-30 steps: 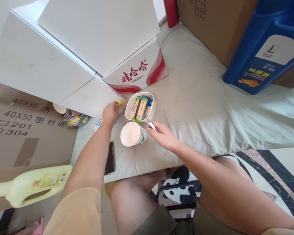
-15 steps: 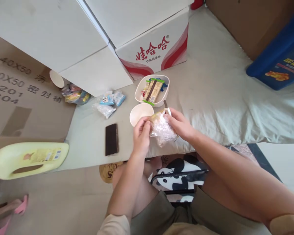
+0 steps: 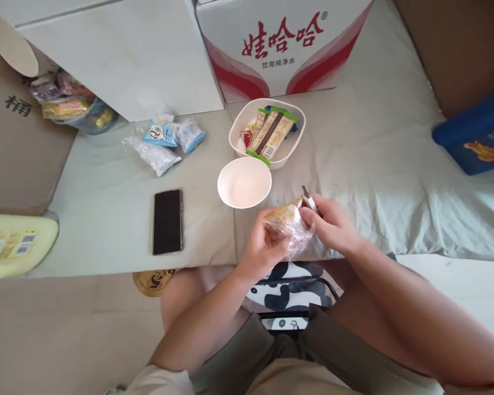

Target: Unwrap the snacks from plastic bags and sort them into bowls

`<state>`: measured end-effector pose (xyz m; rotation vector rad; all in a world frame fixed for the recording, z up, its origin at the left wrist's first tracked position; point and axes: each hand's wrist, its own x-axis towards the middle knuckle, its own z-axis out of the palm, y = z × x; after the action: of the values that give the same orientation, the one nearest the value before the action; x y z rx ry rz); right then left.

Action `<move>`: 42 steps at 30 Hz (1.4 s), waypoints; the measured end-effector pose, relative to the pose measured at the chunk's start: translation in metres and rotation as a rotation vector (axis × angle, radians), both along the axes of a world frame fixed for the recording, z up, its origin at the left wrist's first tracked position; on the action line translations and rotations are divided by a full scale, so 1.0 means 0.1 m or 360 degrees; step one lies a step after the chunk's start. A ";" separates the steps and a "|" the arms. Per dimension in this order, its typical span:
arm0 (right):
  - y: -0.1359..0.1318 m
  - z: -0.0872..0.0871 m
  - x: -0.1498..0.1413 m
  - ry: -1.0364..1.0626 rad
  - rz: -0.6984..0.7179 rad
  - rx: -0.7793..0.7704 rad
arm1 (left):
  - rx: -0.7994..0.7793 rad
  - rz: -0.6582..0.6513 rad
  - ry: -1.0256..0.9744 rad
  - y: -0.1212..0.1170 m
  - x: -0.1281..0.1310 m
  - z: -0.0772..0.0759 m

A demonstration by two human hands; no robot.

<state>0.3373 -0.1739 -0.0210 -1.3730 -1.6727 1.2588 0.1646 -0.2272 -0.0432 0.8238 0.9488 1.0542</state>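
Observation:
A crinkled clear plastic packet point(image 3: 293, 233) with a yellowish upper edge is between my hands, just over the front edge of the cloth-covered surface. My left hand point(image 3: 264, 245) grips its left side, thumb towards the middle. At the packet's upper right, my right hand point(image 3: 331, 222) is closed around what looks like a small knife point(image 3: 309, 202) with a white handle and a short dark blade pointing up and away; its fingers also touch the plastic. An off-white bowl point(image 3: 244, 183) stands just beyond my left hand. Whatever is inside the packet is hard to make out.
A white basin point(image 3: 235, 137) behind the bowl holds several wrapped snack bars. To the left lie a phone point(image 3: 167, 222) and small plastic packets point(image 3: 161, 144). A printed white carton point(image 3: 280, 60) stands at the back, a blue container point(image 3: 473, 140) at right, a pale yellow jug point(image 3: 18, 244) at left.
The view has moved closer and shifted. My left hand has moved lower along the packet's left side, and the bowl shows more fully. Both hands keep their hold.

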 end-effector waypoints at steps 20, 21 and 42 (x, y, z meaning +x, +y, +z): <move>-0.16 -0.08 -0.06 0.0083 0.0311 -0.0033 | 0.0157 0.0271 0.0184 0.05 -0.10 -0.08; -0.17 -0.09 -0.05 0.0023 0.0284 0.0004 | 0.0173 0.0321 0.0195 0.05 -0.08 -0.09; -0.12 0.02 0.21 -0.0847 0.0310 0.0396 | 0.0721 0.0747 0.0477 0.10 -0.13 -0.20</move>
<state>0.3579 -0.1858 -0.0188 -1.4992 -2.2825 0.7775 0.1516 -0.2169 -0.0637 1.1882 1.2119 1.6201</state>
